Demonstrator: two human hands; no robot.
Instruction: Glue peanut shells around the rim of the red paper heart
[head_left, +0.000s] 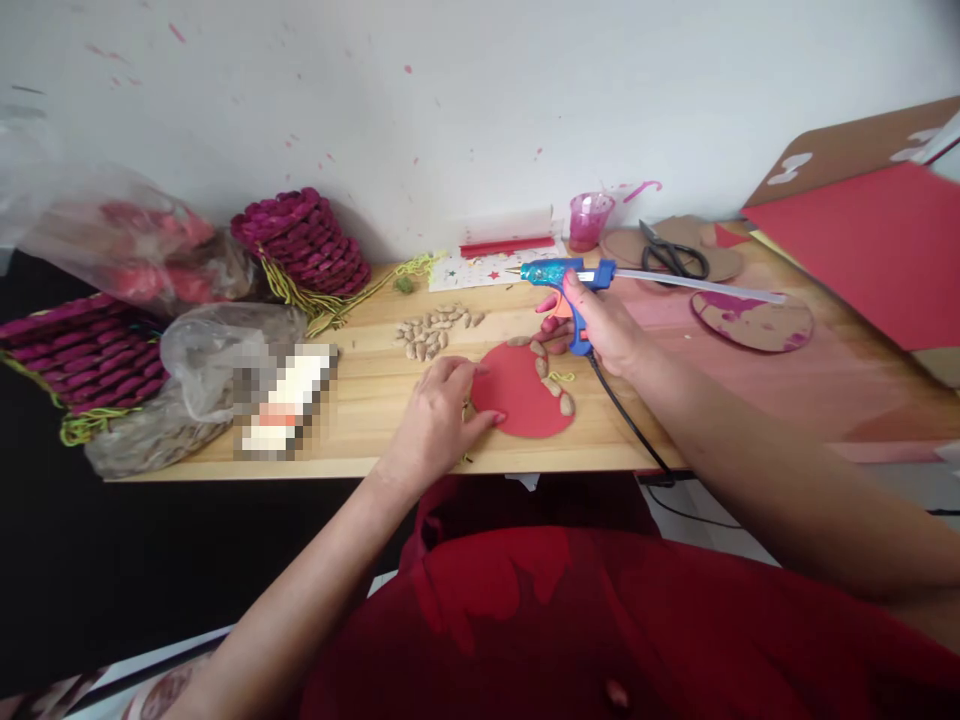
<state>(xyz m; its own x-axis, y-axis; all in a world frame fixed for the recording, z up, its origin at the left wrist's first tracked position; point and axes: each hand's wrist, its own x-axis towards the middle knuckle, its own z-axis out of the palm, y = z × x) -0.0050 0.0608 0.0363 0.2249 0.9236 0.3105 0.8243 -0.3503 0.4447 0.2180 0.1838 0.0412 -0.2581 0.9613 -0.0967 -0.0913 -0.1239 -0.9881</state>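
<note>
My right hand (606, 325) is wrapped round the handle of a blue hot glue gun (551, 272), its nozzle pointing left above the table. A long glue stick (701, 284) juts out of the gun's back. My left hand (441, 408) grips the left edge of a red paper disc (514, 400), thumb on top. Several tan shells (551, 386) that look like peanuts line the disc's upper and right rim. More loose peanut-like shells (431, 330) lie in a cluster to the left, beyond my left hand.
Magenta yarn baskets (300, 245) and plastic bags (217, 350) crowd the left side. Behind the gun stands a pink cup (589, 220). Black scissors (671, 255) lie on cardboard pieces, near a stained cardboard disc (765, 325). Red sheets (870, 240) lean at right. The gun's cord (626, 415) crosses the front edge.
</note>
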